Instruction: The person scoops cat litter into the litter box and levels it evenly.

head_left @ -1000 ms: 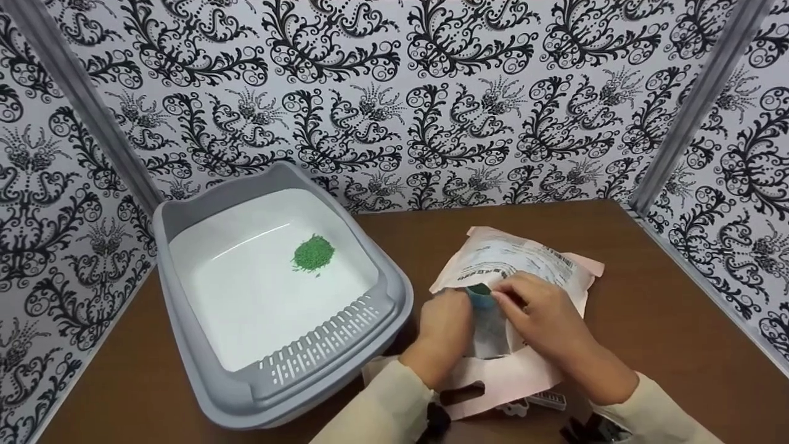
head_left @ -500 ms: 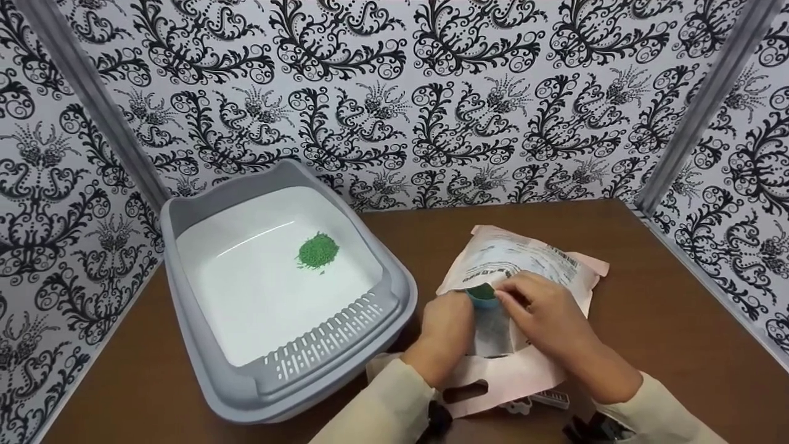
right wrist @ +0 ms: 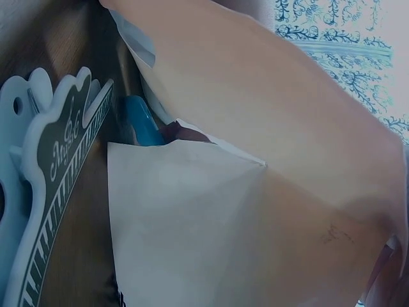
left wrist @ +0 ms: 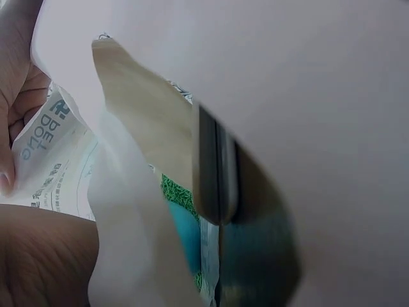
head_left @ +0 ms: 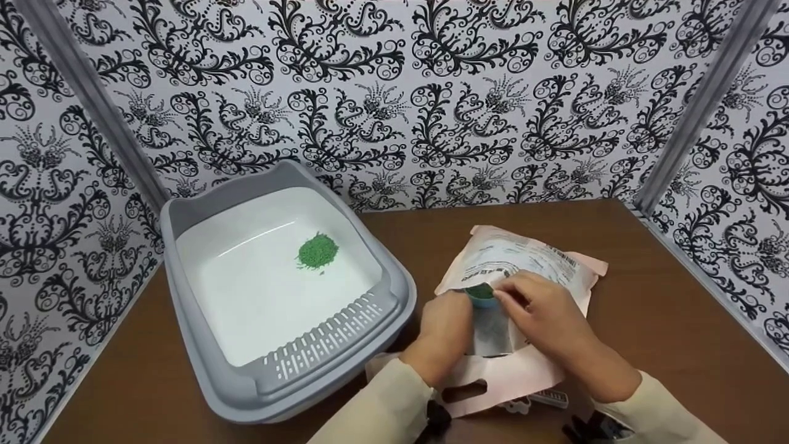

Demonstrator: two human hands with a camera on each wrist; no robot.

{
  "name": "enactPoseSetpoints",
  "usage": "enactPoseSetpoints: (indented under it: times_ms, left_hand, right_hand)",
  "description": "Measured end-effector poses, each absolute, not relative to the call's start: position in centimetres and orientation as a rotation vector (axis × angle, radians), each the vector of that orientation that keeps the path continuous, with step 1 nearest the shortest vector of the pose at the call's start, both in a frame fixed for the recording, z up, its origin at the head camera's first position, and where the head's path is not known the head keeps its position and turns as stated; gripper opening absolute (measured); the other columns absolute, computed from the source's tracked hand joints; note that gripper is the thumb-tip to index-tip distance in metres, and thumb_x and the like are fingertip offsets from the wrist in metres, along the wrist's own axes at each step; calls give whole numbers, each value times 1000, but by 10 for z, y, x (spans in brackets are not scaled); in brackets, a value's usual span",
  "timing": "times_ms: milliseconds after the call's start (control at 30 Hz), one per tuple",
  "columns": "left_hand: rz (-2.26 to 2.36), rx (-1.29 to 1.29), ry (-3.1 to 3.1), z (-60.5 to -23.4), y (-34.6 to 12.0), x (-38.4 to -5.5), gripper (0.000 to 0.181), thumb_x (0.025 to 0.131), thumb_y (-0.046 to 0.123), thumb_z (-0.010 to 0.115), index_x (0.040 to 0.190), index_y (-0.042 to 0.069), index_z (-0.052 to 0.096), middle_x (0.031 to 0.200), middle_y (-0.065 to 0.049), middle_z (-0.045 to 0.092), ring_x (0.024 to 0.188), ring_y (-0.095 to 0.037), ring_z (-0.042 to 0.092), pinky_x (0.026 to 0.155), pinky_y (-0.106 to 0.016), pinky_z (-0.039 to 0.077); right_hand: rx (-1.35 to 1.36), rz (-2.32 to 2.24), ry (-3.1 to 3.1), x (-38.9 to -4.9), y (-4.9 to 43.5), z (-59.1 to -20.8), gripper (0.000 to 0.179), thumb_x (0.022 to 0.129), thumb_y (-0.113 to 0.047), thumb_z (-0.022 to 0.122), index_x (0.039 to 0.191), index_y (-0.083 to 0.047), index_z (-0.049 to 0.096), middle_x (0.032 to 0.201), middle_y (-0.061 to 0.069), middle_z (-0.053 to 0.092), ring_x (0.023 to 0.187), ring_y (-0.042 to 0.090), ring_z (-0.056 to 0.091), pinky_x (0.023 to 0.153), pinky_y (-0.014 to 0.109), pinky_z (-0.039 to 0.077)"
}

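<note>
A blue scoop (head_left: pixel 484 303) with green pellets in it sits at the mouth of a pale pink bag (head_left: pixel 505 370), which lies on its back on the table. My left hand (head_left: pixel 445 324) is curled at the scoop's left side and grips it; its fingertips are hidden. On the other side, my right hand (head_left: pixel 545 308) pinches the edge of the bag's opening, its fingertips close to the scoop's rim. In the left wrist view, green pellets (left wrist: pixel 177 195) and the blue scoop (left wrist: pixel 184 238) show through a gap in the bag.
At left stands a grey litter box (head_left: pixel 407 296) with a white floor and a small pile of green pellets (head_left: pixel 318 250). Piano-shaped white pieces (right wrist: pixel 61 153) lie on the brown table (head_left: pixel 672 308) by the bag's near edge. Patterned walls (head_left: pixel 394 105) enclose the table.
The view has shifted slightly. More of the green pellets in the scoop show than a second ago, as it has tilted a little. Both hands stay almost in place.
</note>
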State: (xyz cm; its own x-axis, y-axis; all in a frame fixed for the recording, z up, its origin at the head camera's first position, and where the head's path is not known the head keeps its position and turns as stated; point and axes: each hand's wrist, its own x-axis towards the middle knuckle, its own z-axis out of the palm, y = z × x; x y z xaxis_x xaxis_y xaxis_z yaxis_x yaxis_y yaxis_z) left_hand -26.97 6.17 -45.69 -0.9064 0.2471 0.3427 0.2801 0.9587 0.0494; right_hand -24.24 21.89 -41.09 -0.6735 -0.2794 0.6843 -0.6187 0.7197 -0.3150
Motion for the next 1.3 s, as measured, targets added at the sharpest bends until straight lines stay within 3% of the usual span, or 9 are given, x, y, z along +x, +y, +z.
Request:
enactPoseSetpoints:
  times_ms: [333,867,1133,1300]
  left_hand:
    - [-76,-384,-2846,-451,63,-270,7,89,19,75,82,17,76,79,2,73,75,-14,72,63,-32,60]
    - [-7,-436,-2851,-441,61,-251,9,91,21,73,96,13,74,84,1,71,75,-16,70,65,-33,59]
    - [-22,-402,-2734,-432,46,-238,5,86,18,75,82,15,74,75,1,69,68,-17,68,57,-34,57]
    - [21,-398,-2706,-426,36,-226,2,87,13,74,86,12,73,77,-1,69,69,-17,68,56,-33,56]
  right_hand:
    - [673,736,-2320,-242,219,-410,13,85,0,81,92,-11,77,88,-8,71,81,4,65,74,29,57]
    - [675,709,-2313,-243,221,-409,13,85,-1,81,91,-11,76,88,-5,72,82,5,66,73,31,57]
    - [678,704,-2311,-243,220,-408,13,85,-1,81,91,-11,75,84,-6,68,77,3,60,70,29,55]
    - [681,724,-2311,-242,219,-409,13,85,0,81,92,-10,76,83,-8,67,76,2,58,69,27,54]
